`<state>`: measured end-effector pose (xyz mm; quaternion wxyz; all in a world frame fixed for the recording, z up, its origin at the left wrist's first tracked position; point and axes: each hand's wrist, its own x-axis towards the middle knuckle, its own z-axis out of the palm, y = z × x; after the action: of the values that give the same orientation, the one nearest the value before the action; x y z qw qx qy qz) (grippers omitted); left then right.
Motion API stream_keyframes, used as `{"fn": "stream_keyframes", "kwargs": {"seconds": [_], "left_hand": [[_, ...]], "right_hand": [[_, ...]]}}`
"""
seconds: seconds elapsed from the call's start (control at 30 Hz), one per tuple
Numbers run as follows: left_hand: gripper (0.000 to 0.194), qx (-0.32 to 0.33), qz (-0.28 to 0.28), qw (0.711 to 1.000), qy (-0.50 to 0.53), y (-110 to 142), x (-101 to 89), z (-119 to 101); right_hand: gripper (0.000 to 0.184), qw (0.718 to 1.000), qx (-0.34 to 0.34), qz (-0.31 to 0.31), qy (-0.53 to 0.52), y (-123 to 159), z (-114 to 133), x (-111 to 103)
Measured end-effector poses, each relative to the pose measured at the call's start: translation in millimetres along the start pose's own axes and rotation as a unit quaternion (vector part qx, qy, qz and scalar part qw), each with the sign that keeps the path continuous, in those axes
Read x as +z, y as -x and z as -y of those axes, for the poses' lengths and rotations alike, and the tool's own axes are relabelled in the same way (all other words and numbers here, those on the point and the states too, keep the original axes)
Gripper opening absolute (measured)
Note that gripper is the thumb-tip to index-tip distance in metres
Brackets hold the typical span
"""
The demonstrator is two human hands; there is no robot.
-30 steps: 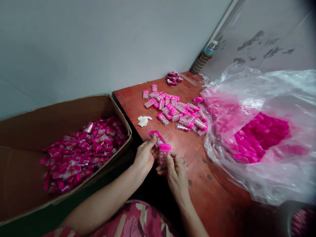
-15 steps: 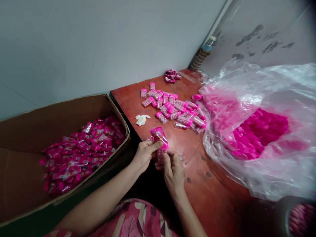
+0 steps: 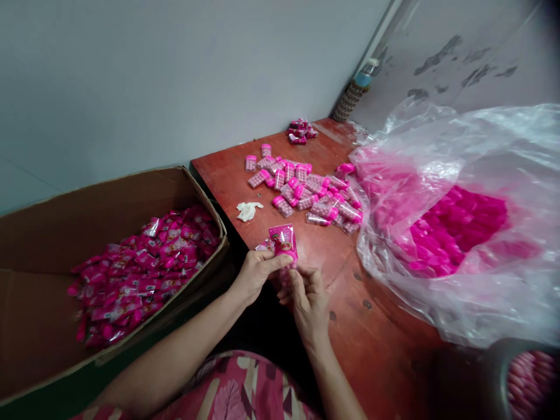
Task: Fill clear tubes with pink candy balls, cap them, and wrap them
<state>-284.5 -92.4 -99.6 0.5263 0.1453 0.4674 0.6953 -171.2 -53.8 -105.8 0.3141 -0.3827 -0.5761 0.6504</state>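
Note:
At the table's near edge, my left hand [image 3: 257, 271] pinches a flattened pink printed plastic sleeve [image 3: 284, 238], thumb across its lower part. More printed sleeves [image 3: 266, 245] show partly behind that hand's fingers. My right hand [image 3: 311, 297] grips a small clear candy bottle [image 3: 286, 277] filled with pale pink balls. The bottle's upper end meets the sleeve's lower end; how far it sits inside is hidden by my thumb and fingers. Beyond my hands, several pink-capped candy bottles [image 3: 306, 197] lie scattered on the red-brown table [image 3: 336, 256].
On the left stands a cardboard box [image 3: 131, 184] with a heap of sleeved bottles [image 3: 144, 274]. A clear plastic bag [image 3: 472, 309] of pink caps covers the table's right side. A dark container [image 3: 494, 373] of pink pieces, a white scrap [image 3: 248, 211] and a water bottle [image 3: 355, 90] are around.
The sleeve has turned to stand more upright, its printed face now toward me. My right hand with the bottle stays close below it. The view has shifted slightly.

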Motion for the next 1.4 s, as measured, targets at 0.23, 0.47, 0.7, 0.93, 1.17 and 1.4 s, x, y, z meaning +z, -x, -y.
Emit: {"fn": "stream_keyframes", "kwargs": {"seconds": [0.23,0.47,0.7,0.93,1.17,1.4], "left_hand": [[0.03,-0.034,0.05,0.998,0.024,5.9,-0.2,3.4],[0.027,-0.024,0.013,0.996,0.087,9.5,2.0,5.0],[0.026,-0.036,-0.015,0.995,0.087,8.4,3.2,5.0],[0.028,-0.049,-0.002,0.994,0.096,13.8,5.8,8.9],[0.026,-0.028,-0.04,0.994,0.102,11.6,5.2,8.4],[0.029,-0.02,-0.075,0.992,0.102,13.5,12.1,11.6]], "right_hand": [[0.021,0.997,0.02,0.011,-0.068,2.3,-0.5,0.8],[0.021,0.999,0.019,0.008,-0.045,3.3,-3.9,2.2],[0.021,1.0,-0.016,-0.012,0.003,5.1,-4.6,4.0],[0.022,0.995,0.036,-0.006,-0.09,2.3,-2.1,5.4],[0.02,1.0,-0.002,-0.026,-0.013,3.9,-3.7,3.6],[0.023,0.998,0.03,-0.034,-0.047,4.4,-4.5,5.7]]}}
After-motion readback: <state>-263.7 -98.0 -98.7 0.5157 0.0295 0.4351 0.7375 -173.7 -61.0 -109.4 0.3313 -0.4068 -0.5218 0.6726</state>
